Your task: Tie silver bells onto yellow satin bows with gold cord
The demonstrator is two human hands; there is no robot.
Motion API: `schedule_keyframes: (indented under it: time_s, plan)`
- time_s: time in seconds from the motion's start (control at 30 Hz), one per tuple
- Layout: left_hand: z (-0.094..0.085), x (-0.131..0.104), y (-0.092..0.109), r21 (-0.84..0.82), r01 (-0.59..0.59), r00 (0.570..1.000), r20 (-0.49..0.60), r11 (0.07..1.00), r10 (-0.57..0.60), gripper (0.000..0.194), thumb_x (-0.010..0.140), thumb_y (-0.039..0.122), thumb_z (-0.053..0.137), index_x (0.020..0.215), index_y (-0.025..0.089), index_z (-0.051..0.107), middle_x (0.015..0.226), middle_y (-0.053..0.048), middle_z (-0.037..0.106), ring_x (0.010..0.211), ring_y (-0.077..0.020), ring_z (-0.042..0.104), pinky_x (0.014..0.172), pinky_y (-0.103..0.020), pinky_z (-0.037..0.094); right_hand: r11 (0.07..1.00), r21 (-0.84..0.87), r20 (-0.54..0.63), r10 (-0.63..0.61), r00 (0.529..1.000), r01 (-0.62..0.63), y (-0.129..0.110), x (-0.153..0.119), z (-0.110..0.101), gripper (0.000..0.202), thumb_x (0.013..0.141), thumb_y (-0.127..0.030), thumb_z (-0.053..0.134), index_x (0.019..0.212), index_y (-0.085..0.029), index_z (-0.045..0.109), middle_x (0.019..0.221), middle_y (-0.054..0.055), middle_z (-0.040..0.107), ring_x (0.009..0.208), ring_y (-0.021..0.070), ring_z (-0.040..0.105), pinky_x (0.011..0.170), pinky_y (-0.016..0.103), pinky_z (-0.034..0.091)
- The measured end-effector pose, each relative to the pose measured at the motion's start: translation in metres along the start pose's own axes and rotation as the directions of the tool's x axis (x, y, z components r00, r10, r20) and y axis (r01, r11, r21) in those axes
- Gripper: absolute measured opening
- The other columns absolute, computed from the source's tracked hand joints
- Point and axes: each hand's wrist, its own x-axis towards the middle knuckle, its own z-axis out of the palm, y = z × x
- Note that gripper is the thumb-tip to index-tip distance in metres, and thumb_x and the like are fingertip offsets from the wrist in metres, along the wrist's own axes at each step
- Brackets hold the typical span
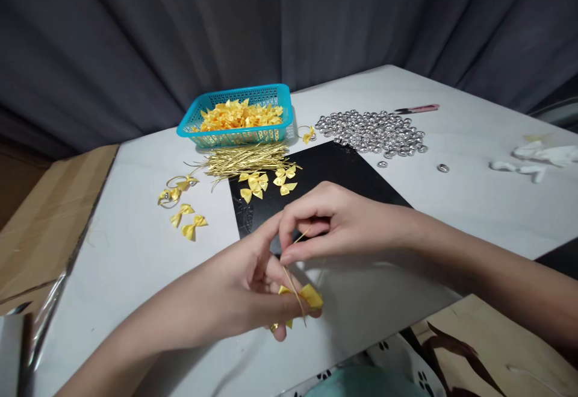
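Low over the front of the table, my left hand (271, 291) pinches a yellow ribbon bow (311, 296) between thumb and fingers; part of the bow is hidden behind them. My right hand (316, 222) is just above it, thumb and fingertips closed on a thin gold cord (293, 288). The cord runs down across the left hand's fingers and past the bow. Whether it is tied to the bow I cannot tell. Beyond the hands, several loose yellow bows (255, 183) lie on a black mat (325, 168).
A blue basket (289, 105) of yellow bows stands at the back, with a bundle of gold cords (246, 159) before it. Silver beads (374, 132) are heaped right, near a pink-handled tool (424, 108). Bows with cord loops (174, 192) lie left. White crumpled pieces (546, 153) lie far right.
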Motion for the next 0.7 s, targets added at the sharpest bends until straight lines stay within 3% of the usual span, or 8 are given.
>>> schedule_keyframes:
  time_s: [0.17, 0.37, 0.57, 0.63, 0.7]
  plan:
    - [0.001, -0.002, -0.001, 0.042, -0.024, 1.000, 0.018, 0.999, 0.023, 0.073, 0.079, 0.016, 0.068, 0.140, 0.034, 0.031, 0.087, 0.001, 0.070, 0.074, -0.0118, 0.063, 0.057, -0.017, 0.053, 1.000, -0.001, 0.001, -0.017, 1.000, 0.017, -0.002, 0.001, 0.006, 0.023, 0.082, -0.029, 0.066, 0.074, -0.008, 0.062, 0.052, -0.009, 0.026, 0.048, 0.0005, 0.023, 0.046, 0.013, 0.022]
    - [-0.001, 0.001, 0.002, 0.046, -0.003, 1.000, -0.004, 0.999, 0.003, 0.084, 0.078, 0.019, 0.071, 0.145, 0.034, 0.022, 0.082, 0.001, 0.071, 0.067, -0.0098, 0.061, 0.054, -0.015, 0.052, 0.940, 0.229, 0.032, 0.251, 0.967, -0.252, 0.001, -0.002, 0.010, 0.027, 0.078, -0.035, 0.068, 0.076, -0.009, 0.061, 0.047, -0.010, 0.021, 0.045, 0.0012, 0.018, 0.042, 0.015, 0.015]
    - [0.003, -0.005, 0.012, 0.046, 0.131, 0.987, -0.104, 0.990, -0.126, 0.101, 0.075, 0.020, 0.072, 0.148, 0.037, 0.003, 0.080, 0.001, 0.073, 0.060, -0.0109, 0.063, 0.052, -0.019, 0.050, 0.866, 0.331, 0.087, 0.367, 0.926, -0.375, 0.000, -0.007, 0.009, 0.026, 0.077, -0.032, 0.070, 0.078, -0.008, 0.060, 0.048, -0.011, 0.022, 0.044, 0.0006, 0.019, 0.041, 0.014, 0.017]
    - [0.003, -0.007, 0.014, 0.002, 0.104, 0.986, -0.133, 0.995, -0.103, 0.099, 0.075, 0.020, 0.072, 0.147, 0.036, 0.007, 0.077, 0.001, 0.073, 0.059, -0.0116, 0.063, 0.052, -0.020, 0.050, 0.849, 0.325, 0.085, 0.414, 0.906, -0.418, -0.003, -0.010, 0.009, 0.026, 0.077, -0.033, 0.069, 0.080, -0.008, 0.060, 0.050, -0.011, 0.023, 0.044, 0.0007, 0.020, 0.040, 0.014, 0.017]
    - [0.001, -0.007, 0.014, -0.042, 0.039, 0.989, -0.142, 0.998, -0.045, 0.084, 0.074, 0.019, 0.073, 0.141, 0.031, 0.023, 0.071, 0.002, 0.072, 0.056, -0.0102, 0.061, 0.052, -0.020, 0.050, 0.852, 0.306, 0.046, 0.432, 0.901, -0.425, -0.006, -0.015, 0.008, 0.024, 0.079, -0.031, 0.067, 0.080, -0.008, 0.061, 0.050, -0.010, 0.024, 0.045, 0.0008, 0.020, 0.040, 0.013, 0.017]
